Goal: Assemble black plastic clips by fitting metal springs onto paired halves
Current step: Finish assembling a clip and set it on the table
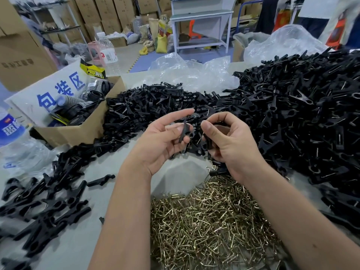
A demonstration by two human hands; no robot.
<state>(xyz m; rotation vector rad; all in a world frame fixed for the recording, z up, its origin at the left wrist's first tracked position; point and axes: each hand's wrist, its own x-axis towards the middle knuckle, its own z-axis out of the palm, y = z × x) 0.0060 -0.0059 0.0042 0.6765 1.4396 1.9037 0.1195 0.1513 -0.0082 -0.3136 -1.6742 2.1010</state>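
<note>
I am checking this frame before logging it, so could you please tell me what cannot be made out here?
- Head view: the black plastic piece in the right hand is mostly hidden by its curled fingers.
- Whether the black plastic clip half in the left hand carries a spring: too small.
- The pile of brass-coloured metal springs is cut off by the bottom edge.
</note>
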